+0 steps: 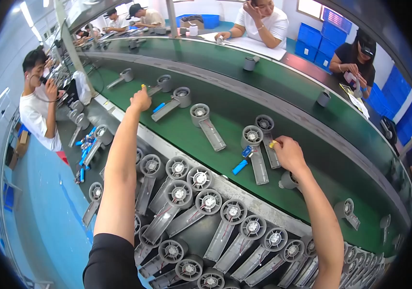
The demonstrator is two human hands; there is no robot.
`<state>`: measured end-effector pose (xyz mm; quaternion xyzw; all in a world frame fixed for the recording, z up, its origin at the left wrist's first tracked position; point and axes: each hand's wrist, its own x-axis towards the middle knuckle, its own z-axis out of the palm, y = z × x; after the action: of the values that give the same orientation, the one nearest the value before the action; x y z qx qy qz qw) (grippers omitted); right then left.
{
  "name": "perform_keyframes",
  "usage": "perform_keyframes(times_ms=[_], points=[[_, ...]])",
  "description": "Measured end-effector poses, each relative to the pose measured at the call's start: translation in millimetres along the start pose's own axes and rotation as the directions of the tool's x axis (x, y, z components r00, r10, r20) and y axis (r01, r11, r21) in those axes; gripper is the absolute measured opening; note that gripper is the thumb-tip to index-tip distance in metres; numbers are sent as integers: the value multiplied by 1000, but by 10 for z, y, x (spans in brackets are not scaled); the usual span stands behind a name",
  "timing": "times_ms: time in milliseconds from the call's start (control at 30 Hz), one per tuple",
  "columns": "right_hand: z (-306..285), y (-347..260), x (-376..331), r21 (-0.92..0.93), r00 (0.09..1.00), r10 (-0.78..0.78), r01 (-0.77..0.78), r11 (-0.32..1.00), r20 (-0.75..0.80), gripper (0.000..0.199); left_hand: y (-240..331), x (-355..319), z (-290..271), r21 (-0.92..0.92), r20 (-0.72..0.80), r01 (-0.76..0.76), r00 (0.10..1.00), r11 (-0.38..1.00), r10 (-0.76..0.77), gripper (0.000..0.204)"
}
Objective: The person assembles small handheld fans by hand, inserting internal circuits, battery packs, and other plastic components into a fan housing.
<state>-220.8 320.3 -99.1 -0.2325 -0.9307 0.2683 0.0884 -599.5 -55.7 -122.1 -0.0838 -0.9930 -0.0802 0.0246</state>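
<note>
My left hand [141, 100] reaches over the near edge of the green conveyor belt [177, 127]. Its fingers are curled, with a yellow bit at the tip, beside the handle of a grey fan housing [164, 83]; what they hold is hidden. My right hand [290, 155] is closed at the handle of another grey fan housing [264, 123], and yellow shows at its fingertips too. Just left of it lies a fan housing [252, 137] with a blue cylindrical cell [239, 167] beside its handle. Between my hands are a fan housing [199, 112] and one with a blue piece [158, 108].
Below the belt, many fan housings [208, 201] crowd a near surface. A metal rail [244, 197] edges the belt. A person [39, 103] sits at left beside blue cells [86, 147]. Two people [263, 24] work across the line, near stacked blue bins [307, 41].
</note>
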Motion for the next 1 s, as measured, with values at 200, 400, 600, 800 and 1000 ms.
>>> perform_keyframes(times_ms=[200,400,600,800,1000], points=[[101,122,193,53,990,24,-32,998,136,33,315,-25,57,139,-259,99,964,985,-61,42],[-525,-23,-72,615,970,176,-243,750,168,27,109,-139,-273,-551,-235,-69,969,831,-75,57],[-1136,659,-947,213,986,165,-162,964,0,59,1276,-1740,-449,-900,181,128,979,416,89,50],[-548,941,-1293,137,995,28,-15,990,-97,72,1486,-1794,18,-843,303,176,936,508,178,27],[-373,645,-1083,129,961,270,-261,957,-57,61,1117,-876,678,-846,345,238,927,478,149,8]])
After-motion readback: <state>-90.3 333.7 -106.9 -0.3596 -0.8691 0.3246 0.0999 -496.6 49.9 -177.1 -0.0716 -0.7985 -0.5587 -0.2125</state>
